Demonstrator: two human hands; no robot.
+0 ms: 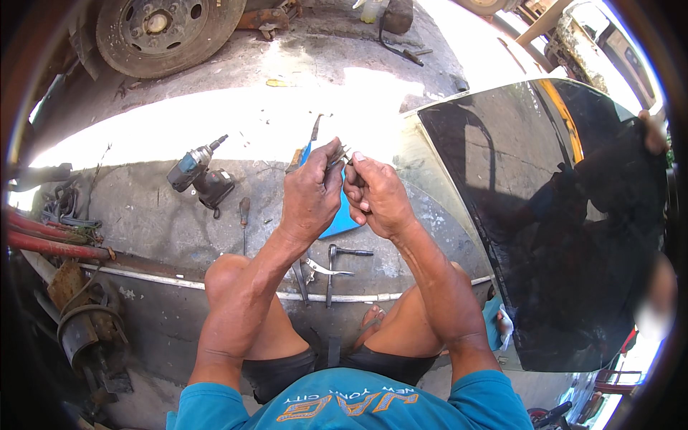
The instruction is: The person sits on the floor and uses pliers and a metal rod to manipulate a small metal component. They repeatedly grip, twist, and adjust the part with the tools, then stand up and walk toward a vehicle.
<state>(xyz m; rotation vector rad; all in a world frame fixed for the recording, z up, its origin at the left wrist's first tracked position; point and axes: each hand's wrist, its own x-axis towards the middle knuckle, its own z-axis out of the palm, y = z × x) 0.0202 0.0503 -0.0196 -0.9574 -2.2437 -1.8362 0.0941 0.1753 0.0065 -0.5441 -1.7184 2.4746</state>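
My left hand (313,192) and my right hand (381,193) are raised close together in front of me, fingers closed. Between their fingertips is a small, thin metal-looking piece (346,155), too small to name. Below the hands, partly hidden by them, a flat blue sheet (341,223) lies on the concrete. Nearest to me on the ground are a ratchet wrench (332,266) and locking pliers (324,269). Left of my left hand lie a screwdriver (244,213) and a cordless impact driver (201,174).
A large dark glass pane (516,236) fills the right side, with another person's hand (653,133) at its far edge. A vehicle wheel (159,29) stands at the far left. Red hoses (54,245) and a rusty metal part (89,322) lie at the left.
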